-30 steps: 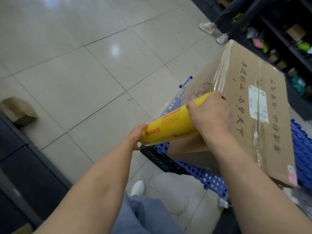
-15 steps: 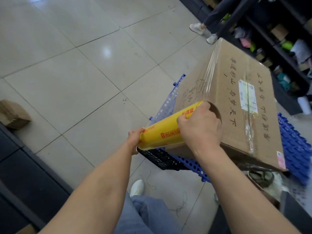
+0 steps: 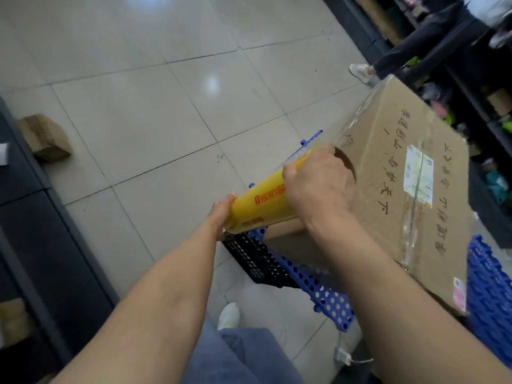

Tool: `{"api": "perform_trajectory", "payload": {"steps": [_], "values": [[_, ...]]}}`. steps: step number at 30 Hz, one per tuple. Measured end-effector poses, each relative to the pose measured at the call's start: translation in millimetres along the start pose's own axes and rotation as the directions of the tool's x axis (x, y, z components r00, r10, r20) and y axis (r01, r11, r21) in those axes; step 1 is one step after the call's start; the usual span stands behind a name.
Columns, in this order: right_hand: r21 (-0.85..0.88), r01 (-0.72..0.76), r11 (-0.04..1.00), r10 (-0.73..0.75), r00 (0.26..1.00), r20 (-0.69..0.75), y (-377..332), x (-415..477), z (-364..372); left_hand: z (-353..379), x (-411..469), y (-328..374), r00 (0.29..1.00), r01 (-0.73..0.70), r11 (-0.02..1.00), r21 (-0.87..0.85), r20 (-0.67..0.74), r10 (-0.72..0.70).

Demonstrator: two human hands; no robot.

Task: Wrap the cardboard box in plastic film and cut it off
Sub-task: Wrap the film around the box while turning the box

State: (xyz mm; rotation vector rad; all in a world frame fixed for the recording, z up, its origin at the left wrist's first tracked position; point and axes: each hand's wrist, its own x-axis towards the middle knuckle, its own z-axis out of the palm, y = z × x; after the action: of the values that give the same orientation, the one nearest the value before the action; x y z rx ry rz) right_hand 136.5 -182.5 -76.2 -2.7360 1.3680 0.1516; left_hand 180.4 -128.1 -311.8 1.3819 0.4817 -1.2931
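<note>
A big brown cardboard box with handwritten characters and a white label lies on blue perforated plastic panels. Clear film runs from its far left corner down to a yellow roll of plastic film, held against the box's left side. My left hand grips the near end of the roll. My right hand curls over the roll's far part, next to the box's oval handle hole. A strip of film also crosses the top of the box.
A black crate sits under the panels. A small cardboard box lies on the tiled floor at the left, beside dark shelving. Another person's legs stand at the far right by stocked shelves. My shoe is below.
The roll has moved lower along the box's left side, drawing out more film. Both hands keep their hold on it. The view has shifted nearer.
</note>
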Motion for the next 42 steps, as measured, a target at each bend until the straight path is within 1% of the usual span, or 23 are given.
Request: {"api": "perform_trajectory", "payload": {"steps": [3,5,7,9,14,17,20,22,29,33,37,39,42], "values": [[0.019,0.087,0.996,-0.088,0.996,0.013,10.2,-9.6,-1.2,6.7,-9.9,-21.7,1.000,0.020,0.998,-0.058,-0.008,-0.021],[0.007,0.133,0.991,-0.133,0.991,0.014,21.5,-16.7,-0.6,11.8,-19.2,-36.8,1.000,0.007,0.994,-0.106,-0.005,-0.007],[-0.012,0.191,0.981,-0.191,0.982,0.008,32.6,-25.4,0.8,20.6,-23.4,-53.4,1.000,-0.028,0.996,-0.083,0.000,0.028],[-0.018,0.257,0.966,-0.257,0.966,0.006,40.8,-33.9,3.0,30.9,-46.6,-62.0,0.997,-0.075,0.995,-0.069,0.003,0.075],[-0.021,0.369,0.929,-0.369,0.929,0.005,54.8,-56.8,5.8,32.4,-43.9,-89.9,0.997,-0.066,0.980,-0.187,-0.057,0.056],[-0.022,0.408,0.913,-0.408,0.913,0.004,62.4,-68.4,7.2,35.3,-57.4,-95.1,0.992,-0.094,0.981,-0.172,-0.095,0.078],[-0.031,0.431,0.902,-0.432,0.901,-0.046,68.3,-73.4,6.1,35.6,-63.1,-90.2,0.993,-0.105,0.970,-0.221,-0.083,0.089],[-0.046,0.440,0.897,-0.442,0.893,-0.084,72.0,-75.1,4.0,34.1,-64.7,-87.1,0.993,-0.108,0.951,-0.288,-0.078,0.090],[-0.116,0.450,0.885,-0.464,0.874,-0.144,74.9,-86.6,4.9,33.1,-74.4,-99.5,0.998,-0.059,0.980,-0.188,-0.049,0.050],[-0.102,0.434,0.895,-0.445,0.885,-0.136,72.9,-91.8,0.9,23.7,-78.8,-100.4,0.997,-0.044,0.984,-0.174,-0.063,0.033],[-0.076,0.376,0.924,-0.383,0.916,-0.120,75.5,-98.2,-1.8,17.2,-75.1,-106.5,0.996,-0.018,0.990,-0.143,-0.090,0.005],[-0.082,0.359,0.930,-0.365,0.927,-0.088,80.4,-105.7,2.4,17.4,-74.2,-112.8,0.996,0.015,0.995,-0.101,-0.088,-0.024],[-0.136,0.386,0.912,-0.393,0.919,-0.025,89.7,-116.8,11.5,23.7,-75.9,-125.0,0.996,0.037,0.995,-0.092,-0.073,-0.044]]}}
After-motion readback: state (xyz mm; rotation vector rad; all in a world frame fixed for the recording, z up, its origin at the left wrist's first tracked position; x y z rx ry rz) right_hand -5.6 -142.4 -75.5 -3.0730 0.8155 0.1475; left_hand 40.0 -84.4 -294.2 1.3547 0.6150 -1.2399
